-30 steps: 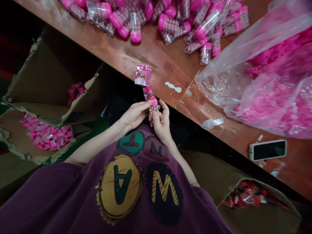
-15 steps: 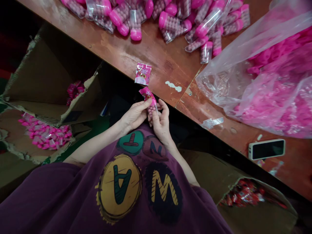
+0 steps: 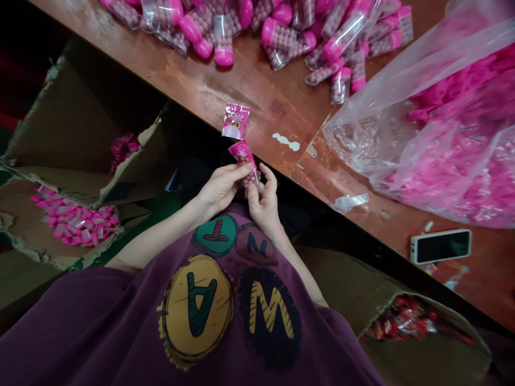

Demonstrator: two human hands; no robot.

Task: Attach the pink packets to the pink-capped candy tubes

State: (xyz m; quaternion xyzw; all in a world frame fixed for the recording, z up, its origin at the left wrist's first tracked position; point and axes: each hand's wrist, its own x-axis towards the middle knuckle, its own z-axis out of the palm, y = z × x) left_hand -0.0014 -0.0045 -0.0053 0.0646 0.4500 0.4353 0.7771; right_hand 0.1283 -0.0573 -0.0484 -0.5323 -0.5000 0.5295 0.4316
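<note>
While close together, both hands [image 3: 223, 186] [image 3: 265, 203] snug around a bead-filled tube [image 3: 250, 180] and pink packet [image 3: 242, 151].

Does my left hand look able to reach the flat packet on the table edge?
Probably yes: the flat packet lies uncovered on the edge of the table, just beyond your left hand. That hand is occupied, though, holding a pink wrapper at the tube, so it would likely need freeing first.

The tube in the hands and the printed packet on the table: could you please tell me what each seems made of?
Tube: probably clear, glossy plastic, as the pinkish balls show through its wall.
Printed packet: thin, shiny film, likely plastic or foil, judging by its glints; which one, I cannot tell.
</note>
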